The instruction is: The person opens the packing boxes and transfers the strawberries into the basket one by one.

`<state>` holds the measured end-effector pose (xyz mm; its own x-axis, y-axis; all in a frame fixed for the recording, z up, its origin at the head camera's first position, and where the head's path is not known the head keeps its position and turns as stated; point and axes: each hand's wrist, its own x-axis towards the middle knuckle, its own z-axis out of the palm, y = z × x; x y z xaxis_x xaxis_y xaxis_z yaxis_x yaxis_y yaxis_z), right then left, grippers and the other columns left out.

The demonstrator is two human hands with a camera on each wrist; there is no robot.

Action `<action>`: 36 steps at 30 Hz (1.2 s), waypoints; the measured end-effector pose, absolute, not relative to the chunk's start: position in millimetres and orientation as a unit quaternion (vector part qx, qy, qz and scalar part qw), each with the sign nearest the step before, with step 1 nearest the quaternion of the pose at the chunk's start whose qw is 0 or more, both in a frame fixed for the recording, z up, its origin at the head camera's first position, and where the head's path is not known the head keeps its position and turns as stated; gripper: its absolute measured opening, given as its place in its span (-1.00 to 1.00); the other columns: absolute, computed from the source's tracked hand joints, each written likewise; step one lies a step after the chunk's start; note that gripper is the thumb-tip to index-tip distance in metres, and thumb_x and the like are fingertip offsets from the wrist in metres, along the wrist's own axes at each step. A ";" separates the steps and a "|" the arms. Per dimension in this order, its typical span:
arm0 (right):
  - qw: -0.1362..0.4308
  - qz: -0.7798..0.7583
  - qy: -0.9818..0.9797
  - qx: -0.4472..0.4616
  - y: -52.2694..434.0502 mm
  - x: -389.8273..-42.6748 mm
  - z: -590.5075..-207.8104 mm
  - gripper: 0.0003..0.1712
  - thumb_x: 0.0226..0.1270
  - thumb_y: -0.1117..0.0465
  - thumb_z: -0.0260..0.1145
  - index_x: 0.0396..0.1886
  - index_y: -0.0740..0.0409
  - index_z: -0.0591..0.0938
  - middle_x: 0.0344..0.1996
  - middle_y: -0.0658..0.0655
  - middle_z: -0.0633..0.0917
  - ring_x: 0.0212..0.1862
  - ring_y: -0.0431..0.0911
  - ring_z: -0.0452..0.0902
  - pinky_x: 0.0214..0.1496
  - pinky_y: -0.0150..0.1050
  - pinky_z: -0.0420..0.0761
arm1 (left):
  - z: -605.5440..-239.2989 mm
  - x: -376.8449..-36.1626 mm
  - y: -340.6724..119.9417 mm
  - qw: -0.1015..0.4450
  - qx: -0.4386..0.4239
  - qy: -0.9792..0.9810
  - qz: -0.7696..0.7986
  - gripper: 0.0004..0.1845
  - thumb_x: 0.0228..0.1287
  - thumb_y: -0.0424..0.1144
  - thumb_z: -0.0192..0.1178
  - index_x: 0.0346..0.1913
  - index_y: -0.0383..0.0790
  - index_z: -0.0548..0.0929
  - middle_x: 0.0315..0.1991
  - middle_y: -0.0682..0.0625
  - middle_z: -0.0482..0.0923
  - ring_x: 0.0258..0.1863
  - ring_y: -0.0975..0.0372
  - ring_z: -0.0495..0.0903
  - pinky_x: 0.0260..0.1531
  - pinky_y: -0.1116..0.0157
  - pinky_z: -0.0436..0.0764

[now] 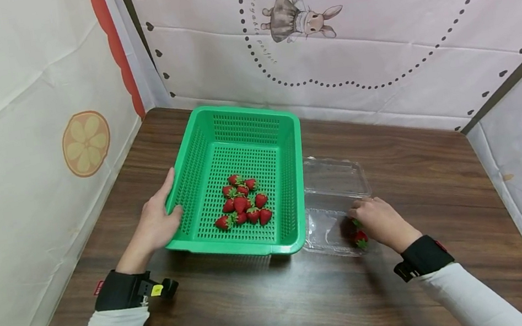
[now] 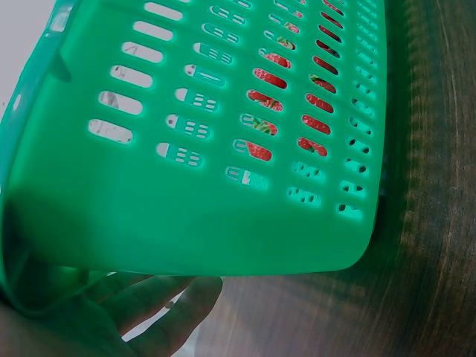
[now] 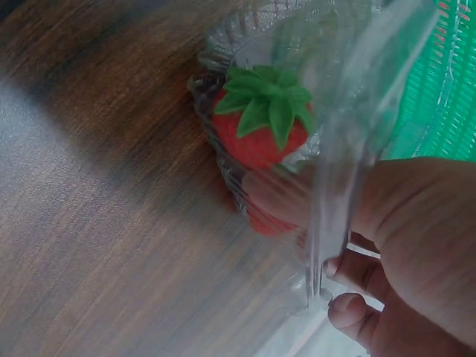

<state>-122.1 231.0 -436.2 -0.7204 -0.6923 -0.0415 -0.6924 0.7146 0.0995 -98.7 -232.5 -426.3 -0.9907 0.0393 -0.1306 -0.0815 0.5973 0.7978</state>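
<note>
My left hand [image 1: 159, 222] grips the left rim of a green plastic basket [image 1: 248, 247], with the thumb over the rim and fingers outside the wall. Several strawberries [image 1: 240, 205] with green leaves lie on its slotted floor, towards the near side. To the right, my right hand [image 1: 382, 223] reaches into a clear plastic clamshell box [image 1: 325, 229]. In the right wrist view, its thumb and fingers pinch a strawberry [image 3: 266, 222], partly hidden by the thumb. Another strawberry [image 3: 260, 137] sits right beside it, leaves facing the camera.
The box's hinged clear lid [image 1: 333, 178] lies folded back behind its tray. The basket's right wall overlaps the box's left edge in the head view. Under everything is a dark wooden table [image 1: 261, 308], with printed white sheets [image 1: 361, 21] hanging behind and at both sides.
</note>
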 end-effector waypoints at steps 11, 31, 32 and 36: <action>0.007 0.069 0.927 -0.368 228.8 -122.4 -433.7 -0.85 0.00 0.39 0.48 -0.44 0.08 0.73 -0.46 0.06 0.69 -0.34 -0.01 0.58 -0.42 -0.24 0.31 | -423.8 -98.1 -231.2 0.066 -0.013 0.890 0.452 -0.11 0.38 -0.42 -0.10 0.50 0.33 -0.32 0.49 -0.35 0.02 -0.70 0.16 0.40 -0.38 0.20 0.45; 0.012 -0.017 0.929 -0.370 210.5 -122.0 -403.1 -0.85 0.10 0.19 0.47 -0.34 0.13 0.70 -0.46 0.03 0.62 -0.41 -0.12 0.49 -0.38 -0.22 0.43 | -422.3 -97.7 -231.5 0.062 -0.012 0.896 0.439 -0.12 0.38 -0.43 -0.10 0.51 0.28 -0.31 0.51 -0.32 0.00 -0.38 0.06 0.53 -0.23 0.18 0.43; 0.009 -0.021 0.928 -0.373 208.5 -122.4 -400.3 -0.86 0.10 0.21 0.46 -0.35 0.12 0.69 -0.47 0.02 0.62 -0.43 -0.13 0.48 -0.38 -0.23 0.43 | -422.6 -97.7 -231.5 0.063 -0.012 0.895 0.441 -0.12 0.37 -0.43 -0.10 0.51 0.28 -0.31 0.51 -0.33 0.00 -0.40 0.04 0.54 -0.25 0.18 0.44; -0.004 -0.035 0.924 -0.381 199.7 -124.4 -387.7 -0.91 0.12 0.22 0.43 -0.42 0.11 0.66 -0.53 -0.01 0.58 -0.49 -0.20 0.40 -0.40 -0.29 0.40 | -422.8 -97.7 -231.4 0.060 -0.013 0.896 0.440 -0.12 0.37 -0.43 -0.10 0.52 0.27 -0.30 0.49 -0.35 0.03 -0.35 0.02 0.54 -0.29 0.20 0.45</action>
